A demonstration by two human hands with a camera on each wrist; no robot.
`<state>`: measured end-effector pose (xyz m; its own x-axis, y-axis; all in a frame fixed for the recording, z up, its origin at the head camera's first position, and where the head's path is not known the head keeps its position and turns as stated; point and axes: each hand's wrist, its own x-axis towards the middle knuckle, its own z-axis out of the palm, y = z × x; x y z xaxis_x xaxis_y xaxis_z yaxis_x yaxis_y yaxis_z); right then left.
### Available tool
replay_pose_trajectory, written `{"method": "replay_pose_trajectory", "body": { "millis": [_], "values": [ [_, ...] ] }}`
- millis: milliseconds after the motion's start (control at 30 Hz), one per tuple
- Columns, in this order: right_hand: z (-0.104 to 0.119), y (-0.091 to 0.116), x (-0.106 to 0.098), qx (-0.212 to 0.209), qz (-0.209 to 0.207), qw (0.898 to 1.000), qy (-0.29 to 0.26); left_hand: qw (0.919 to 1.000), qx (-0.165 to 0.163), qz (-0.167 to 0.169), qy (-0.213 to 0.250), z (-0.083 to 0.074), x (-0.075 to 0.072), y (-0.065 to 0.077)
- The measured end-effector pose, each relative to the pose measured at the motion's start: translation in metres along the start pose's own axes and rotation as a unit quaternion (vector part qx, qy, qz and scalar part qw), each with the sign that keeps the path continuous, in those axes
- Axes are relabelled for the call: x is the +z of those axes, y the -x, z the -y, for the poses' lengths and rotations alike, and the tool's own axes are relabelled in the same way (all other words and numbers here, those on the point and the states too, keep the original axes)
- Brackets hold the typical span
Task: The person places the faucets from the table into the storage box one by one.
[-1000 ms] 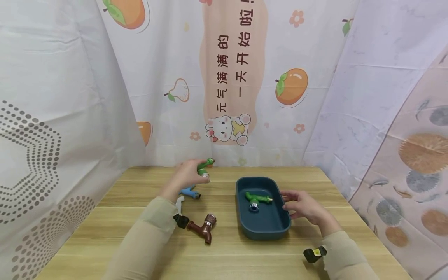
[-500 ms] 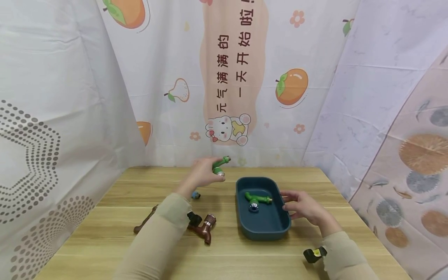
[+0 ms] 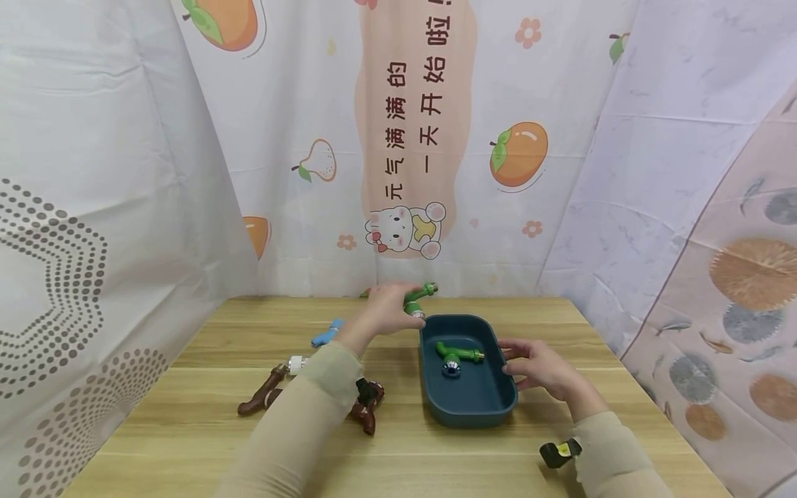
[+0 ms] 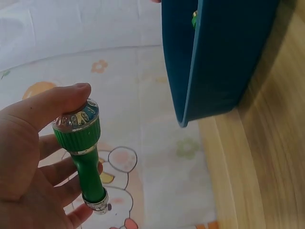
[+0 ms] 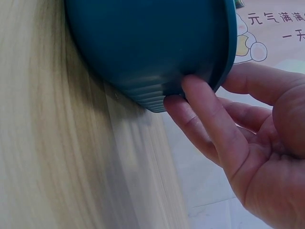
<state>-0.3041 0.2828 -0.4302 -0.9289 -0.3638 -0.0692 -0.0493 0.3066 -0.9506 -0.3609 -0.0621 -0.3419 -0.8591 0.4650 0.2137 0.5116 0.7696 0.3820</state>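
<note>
Beyond the tray's far left corner, my left hand holds a green tap above the table. In the left wrist view the thumb presses on the silver end of this tap, with the fingers behind it. My right hand grips the right side of a dark blue tray. Two fingertips touch the tray's outer wall in the right wrist view, while another digit meets the rim. Inside the tray lies a second green tap.
Left of the tray lie a blue tap and brown taps, partly covered by the left sleeve. A silver-white ribbed end shows beside the sleeve. Another brown tap is close to the left wrist camera. A printed curtain hangs behind the table.
My left hand has carried the green tap rightward, from above the blue tap to the tray's far left corner. The right hand and the tray have stayed in place.
</note>
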Motion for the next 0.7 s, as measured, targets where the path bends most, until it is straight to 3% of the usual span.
{"method": "replay_pose_trajectory", "body": {
  "millis": [700],
  "values": [
    [0.0,0.0,0.0,0.001,-0.003,1.0,0.005,0.9992,0.029,0.028,0.004,-0.029,0.04,-0.019]
  ]
}}
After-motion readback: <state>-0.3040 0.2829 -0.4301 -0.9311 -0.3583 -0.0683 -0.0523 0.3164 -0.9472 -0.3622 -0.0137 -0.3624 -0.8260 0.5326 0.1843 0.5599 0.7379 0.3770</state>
